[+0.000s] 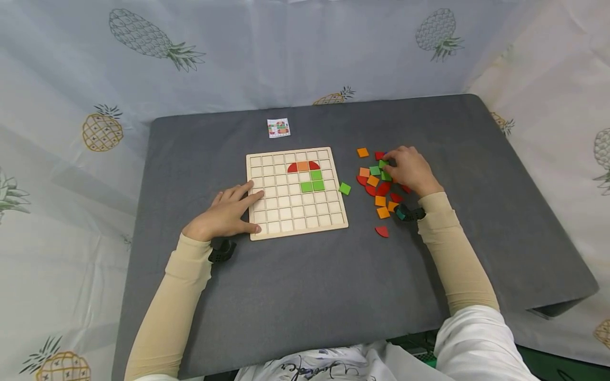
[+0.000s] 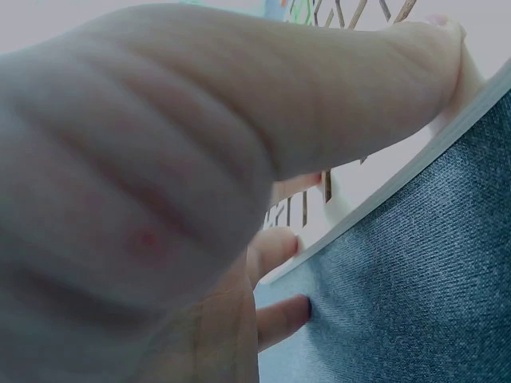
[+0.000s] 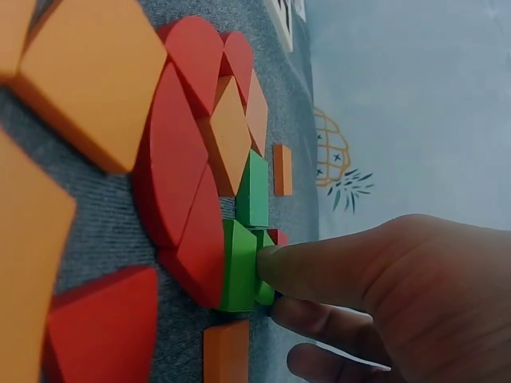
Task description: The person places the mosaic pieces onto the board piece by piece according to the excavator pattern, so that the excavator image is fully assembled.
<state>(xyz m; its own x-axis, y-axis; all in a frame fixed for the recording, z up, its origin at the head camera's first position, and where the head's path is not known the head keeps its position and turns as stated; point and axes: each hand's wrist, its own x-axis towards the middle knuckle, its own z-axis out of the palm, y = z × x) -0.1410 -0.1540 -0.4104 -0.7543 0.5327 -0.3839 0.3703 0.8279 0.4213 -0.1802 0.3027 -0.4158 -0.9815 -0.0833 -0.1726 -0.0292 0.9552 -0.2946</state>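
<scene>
A wooden grid board [image 1: 271,227] lies on the table; two red quarter-circles, an orange square [image 1: 303,166] between them and several green squares [image 1: 306,187] sit in its cells. My left hand [image 1: 226,214] spreads its fingers along the board's left edge, the thumb resting on the near corner. To the right of the board my right hand [image 1: 411,168] reaches into a loose pile. Its thumb and fingers pinch a green square tile [image 3: 263,289], beside another green tile [image 3: 238,267]. Part of the pinched tile is hidden by the thumb.
Around the right hand lie orange squares [image 1: 379,201], red quarter-circles [image 1: 382,231] and a blue-green square [image 1: 375,170]. One green square [image 1: 345,188] is by the board's right edge. Behind the board lies a small pattern card [image 1: 278,128]. Grey cloth covers the table [image 1: 295,296].
</scene>
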